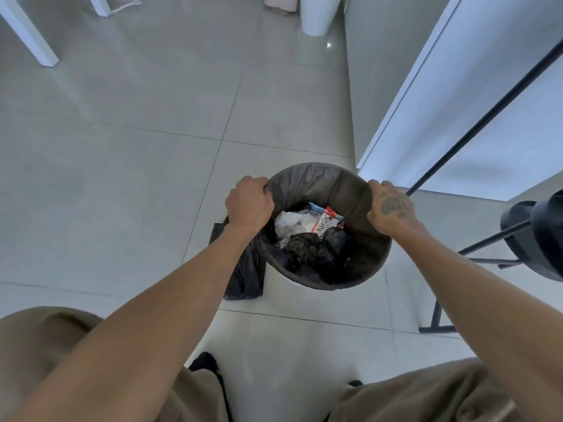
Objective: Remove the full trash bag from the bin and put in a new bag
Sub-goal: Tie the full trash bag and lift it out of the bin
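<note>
A round bin (370, 277) stands on the tiled floor below me, lined with a dark grey trash bag (323, 185). Inside lie white crumpled paper, a red and white wrapper (326, 220) and black plastic. My left hand (248, 205) is closed on the bag's edge at the left rim. At the right rim my right hand (393, 208) is closed on the bag's edge. A loose black bag (243, 275) lies on the floor against the bin's left side.
A white wall and door frame (396, 111) rise just right of the bin. A black stand with a thin pole and legs (475, 248) is at the right. A white cylinder (318, 15) stands far ahead, and a white furniture leg (30, 35) at the far left.
</note>
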